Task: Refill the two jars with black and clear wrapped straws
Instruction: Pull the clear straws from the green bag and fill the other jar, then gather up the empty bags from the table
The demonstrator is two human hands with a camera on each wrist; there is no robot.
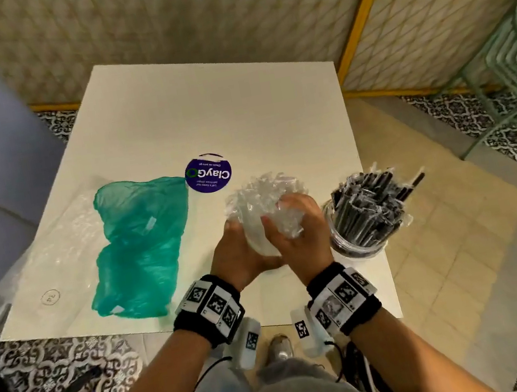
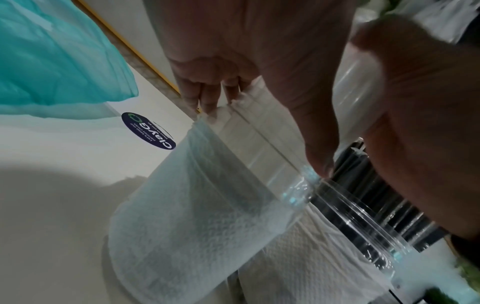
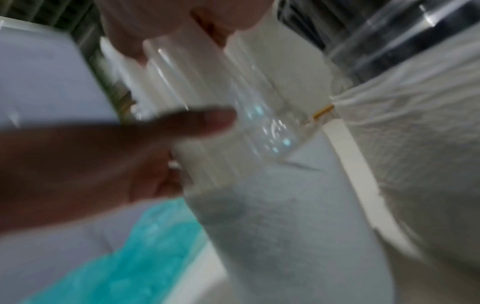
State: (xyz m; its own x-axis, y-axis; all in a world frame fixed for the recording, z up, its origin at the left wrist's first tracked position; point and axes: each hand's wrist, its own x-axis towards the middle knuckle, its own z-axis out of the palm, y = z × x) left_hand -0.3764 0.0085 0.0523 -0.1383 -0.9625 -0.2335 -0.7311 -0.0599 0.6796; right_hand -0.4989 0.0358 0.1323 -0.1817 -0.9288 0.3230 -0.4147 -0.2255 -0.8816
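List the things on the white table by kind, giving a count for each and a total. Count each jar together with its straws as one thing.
Jars of straws: 2, the jar of clear straws and the jar of black straws
Plastic bags: 2, the green bag and the clear bag
Round stickers: 1, the purple sticker
Total: 5

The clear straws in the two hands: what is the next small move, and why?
Probably ease the clear straws down until they settle in their jar, then let go. The left hand and right hand both grip the bundle at the jar, which looks tilted. The jar of black straws beside it already looks full.
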